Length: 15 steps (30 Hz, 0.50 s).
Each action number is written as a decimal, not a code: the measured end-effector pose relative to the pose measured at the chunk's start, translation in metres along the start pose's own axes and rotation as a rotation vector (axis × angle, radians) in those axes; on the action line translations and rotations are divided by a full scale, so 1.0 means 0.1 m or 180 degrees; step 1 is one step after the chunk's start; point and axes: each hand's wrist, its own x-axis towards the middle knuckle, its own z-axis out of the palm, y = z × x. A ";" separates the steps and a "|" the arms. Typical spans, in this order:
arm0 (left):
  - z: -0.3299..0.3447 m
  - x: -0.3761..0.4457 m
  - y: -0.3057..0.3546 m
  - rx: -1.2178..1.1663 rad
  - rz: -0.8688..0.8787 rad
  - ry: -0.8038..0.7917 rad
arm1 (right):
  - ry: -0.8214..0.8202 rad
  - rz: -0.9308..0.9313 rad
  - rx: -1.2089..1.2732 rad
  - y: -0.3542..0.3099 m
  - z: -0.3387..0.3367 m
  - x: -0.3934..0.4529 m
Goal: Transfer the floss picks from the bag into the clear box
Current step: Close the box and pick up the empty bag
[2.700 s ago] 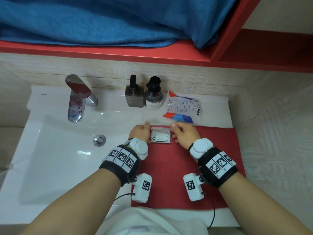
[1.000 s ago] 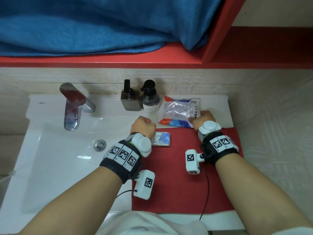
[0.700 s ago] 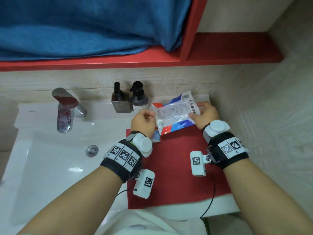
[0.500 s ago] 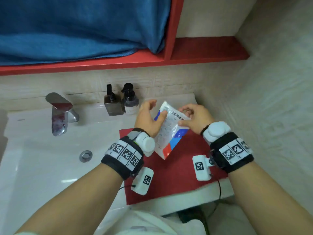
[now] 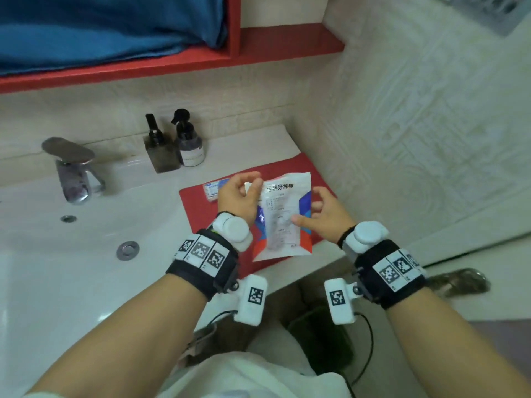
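Observation:
The floss pick bag, white plastic with blue and red corners and printed text, hangs upright in the air above the red mat. My left hand pinches its top left corner. My right hand is beside the bag's right edge, thumb pressed on its front, the other fingers behind it. The clear box lies shut on the mat's far left corner, partly hidden behind my left hand; its blue label shows.
A white sink basin with a chrome tap fills the left. Two dark pump bottles stand at the back. A red shelf holds a blue towel. A wall closes the right side.
The box was shut and left on the mat. My right hand picked up the bag from the counter, my left hand joined it, and the bag was turned upright and brought nearer. The view swung right.

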 end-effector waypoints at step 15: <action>-0.92 -1.09 1.68 -0.0659 -0.0223 -0.0486 | 0.0559 -0.0516 0.0082 -1.72 -0.32 -1.63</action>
